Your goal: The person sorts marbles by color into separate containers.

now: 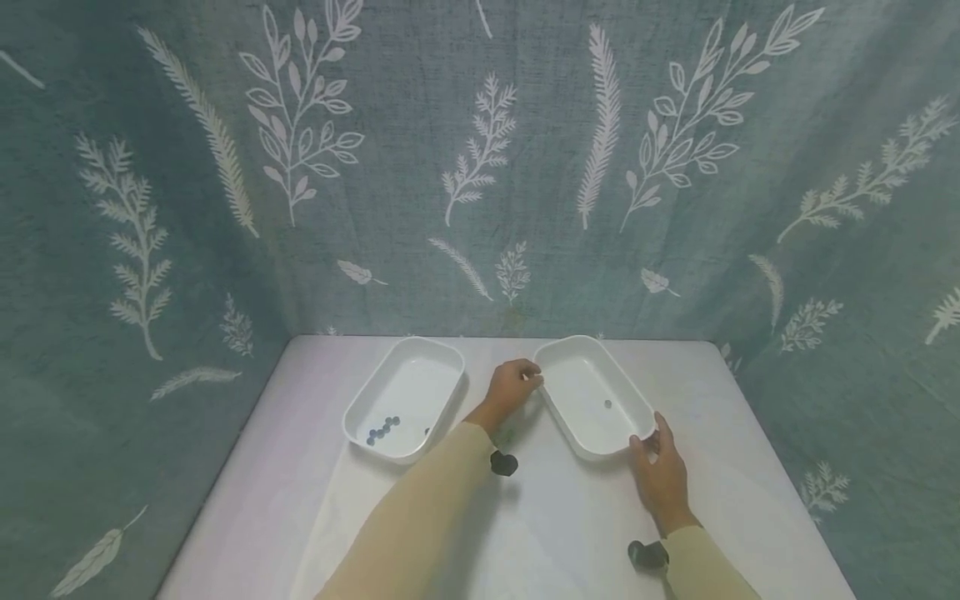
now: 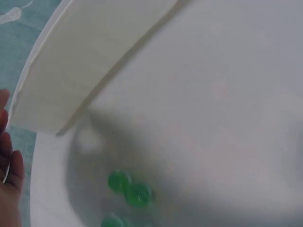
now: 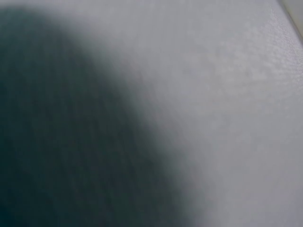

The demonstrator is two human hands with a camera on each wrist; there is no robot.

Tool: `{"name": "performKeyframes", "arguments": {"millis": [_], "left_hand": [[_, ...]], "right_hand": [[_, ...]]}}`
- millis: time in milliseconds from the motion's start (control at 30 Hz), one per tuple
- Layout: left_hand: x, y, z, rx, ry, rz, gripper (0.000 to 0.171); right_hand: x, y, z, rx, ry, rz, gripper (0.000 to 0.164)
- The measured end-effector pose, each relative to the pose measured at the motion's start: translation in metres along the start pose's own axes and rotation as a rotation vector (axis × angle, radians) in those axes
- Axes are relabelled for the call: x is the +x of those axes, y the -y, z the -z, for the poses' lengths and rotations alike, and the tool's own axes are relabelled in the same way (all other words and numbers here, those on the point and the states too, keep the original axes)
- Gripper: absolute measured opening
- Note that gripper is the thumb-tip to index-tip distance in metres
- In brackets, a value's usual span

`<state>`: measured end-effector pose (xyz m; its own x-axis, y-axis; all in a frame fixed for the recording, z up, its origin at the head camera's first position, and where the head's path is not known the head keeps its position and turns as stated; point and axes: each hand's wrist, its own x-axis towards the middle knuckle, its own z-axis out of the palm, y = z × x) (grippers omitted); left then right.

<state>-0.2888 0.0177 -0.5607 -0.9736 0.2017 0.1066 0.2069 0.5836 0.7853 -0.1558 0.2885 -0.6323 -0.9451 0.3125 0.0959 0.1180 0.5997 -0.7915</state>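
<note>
A white rectangular tray on the right lies between both hands, slightly turned. My left hand grips its far left rim; in the left wrist view, curled fingers show at the tray's edge. At the near right corner my right hand holds the rim between thumb and fingers. One small greyish marble lies inside this tray. Green glass marbles rest on the tabletop below the left wrist, close to the tray's side. The right wrist view shows only a blurred dark shape and white surface.
To the left stands a second white tray, with several blue marbles near its front left and a small dark spot near its right wall. The white table ends at a green leaf-patterned cloth behind and at the sides.
</note>
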Motion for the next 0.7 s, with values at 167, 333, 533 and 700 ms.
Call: {"name": "performKeyframes", "arguments": {"millis": [167, 333, 533, 700], "left_hand": [[-0.01, 0.003, 0.007, -0.025, 0.024, 0.002, 0.016], [-0.02, 0.012, 0.015, -0.008, 0.042, 0.005, 0.017], [-0.039, 0.028, 0.025, 0.046, 0.06, -0.03, 0.016], [-0.055, 0.041, 0.032, 0.079, 0.061, -0.041, 0.02]], "right_hand": [[0.0, -0.003, 0.003, 0.005, -0.021, 0.031, 0.072], [0.0, 0.001, 0.005, 0.025, -0.016, 0.032, 0.072], [-0.001, 0.003, 0.002, 0.022, -0.007, 0.019, 0.072], [-0.002, 0.002, 0.001, 0.02, -0.007, 0.029, 0.071]]}}
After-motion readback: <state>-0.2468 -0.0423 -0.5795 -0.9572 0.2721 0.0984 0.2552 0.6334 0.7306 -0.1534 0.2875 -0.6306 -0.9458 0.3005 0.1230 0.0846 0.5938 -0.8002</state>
